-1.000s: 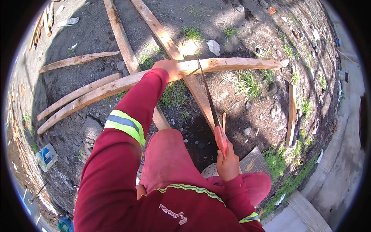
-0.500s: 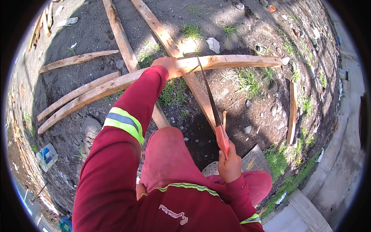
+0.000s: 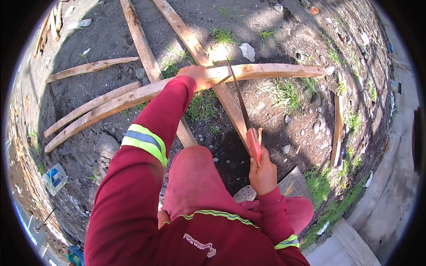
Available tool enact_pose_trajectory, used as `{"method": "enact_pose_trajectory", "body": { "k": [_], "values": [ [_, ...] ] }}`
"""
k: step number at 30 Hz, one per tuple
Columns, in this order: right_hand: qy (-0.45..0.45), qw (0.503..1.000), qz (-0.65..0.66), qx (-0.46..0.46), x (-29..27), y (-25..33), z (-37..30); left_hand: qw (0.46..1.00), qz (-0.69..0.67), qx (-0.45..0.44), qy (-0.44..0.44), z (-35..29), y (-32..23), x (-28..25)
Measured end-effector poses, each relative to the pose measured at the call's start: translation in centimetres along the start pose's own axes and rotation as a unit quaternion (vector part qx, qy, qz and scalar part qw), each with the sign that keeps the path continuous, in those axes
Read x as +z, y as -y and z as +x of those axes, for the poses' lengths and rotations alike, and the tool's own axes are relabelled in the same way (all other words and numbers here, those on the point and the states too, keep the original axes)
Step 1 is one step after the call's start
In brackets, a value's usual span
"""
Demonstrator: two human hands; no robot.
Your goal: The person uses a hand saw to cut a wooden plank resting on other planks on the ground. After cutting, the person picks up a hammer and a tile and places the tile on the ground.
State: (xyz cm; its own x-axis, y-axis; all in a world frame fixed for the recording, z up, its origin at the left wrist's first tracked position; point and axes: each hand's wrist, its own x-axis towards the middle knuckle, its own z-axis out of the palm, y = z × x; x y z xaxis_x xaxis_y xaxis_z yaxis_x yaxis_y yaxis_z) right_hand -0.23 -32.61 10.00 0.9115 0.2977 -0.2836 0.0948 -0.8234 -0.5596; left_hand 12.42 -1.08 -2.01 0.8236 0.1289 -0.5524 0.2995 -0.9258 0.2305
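A long wooden beam (image 3: 275,70) lies crosswise in front of me, resting over two other timbers. My left hand (image 3: 195,76) is closed over it, just left of the saw. In my right hand (image 3: 263,174) is the red handle of a handsaw (image 3: 241,104), its dark blade slanting up and away from me. The blade's far part meets the beam a short way right of my left hand, at a dark line in the wood. How deep the blade sits in the wood I cannot tell.
Under the beam run two long timbers, one left (image 3: 142,42) and one right (image 3: 184,33). A short wood piece (image 3: 337,128) lies at the right. Grass tufts (image 3: 286,95) and stones dot the soil. A plastic container (image 3: 55,179) sits at left, a grey tile (image 3: 296,185) near my right knee.
My right hand has pushed the saw slightly away from me along its slant, so the handle is nearer the beam. The left hand keeps its place on the beam.
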Motion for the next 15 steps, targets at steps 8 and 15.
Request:
{"method": "enact_pose_trajectory", "body": {
  "k": [8,15],
  "values": [
    [0.046,0.997,-0.009,0.056,0.8,-0.7,1.0,0.999,0.017,0.022,-0.031,-1.0,-0.3,-0.4],
    [0.025,0.999,-0.044,0.007,1.4,1.4,5.4,1.000,0.008,-0.006,-0.003,-0.3,-0.2,0.1]
  ]
}}
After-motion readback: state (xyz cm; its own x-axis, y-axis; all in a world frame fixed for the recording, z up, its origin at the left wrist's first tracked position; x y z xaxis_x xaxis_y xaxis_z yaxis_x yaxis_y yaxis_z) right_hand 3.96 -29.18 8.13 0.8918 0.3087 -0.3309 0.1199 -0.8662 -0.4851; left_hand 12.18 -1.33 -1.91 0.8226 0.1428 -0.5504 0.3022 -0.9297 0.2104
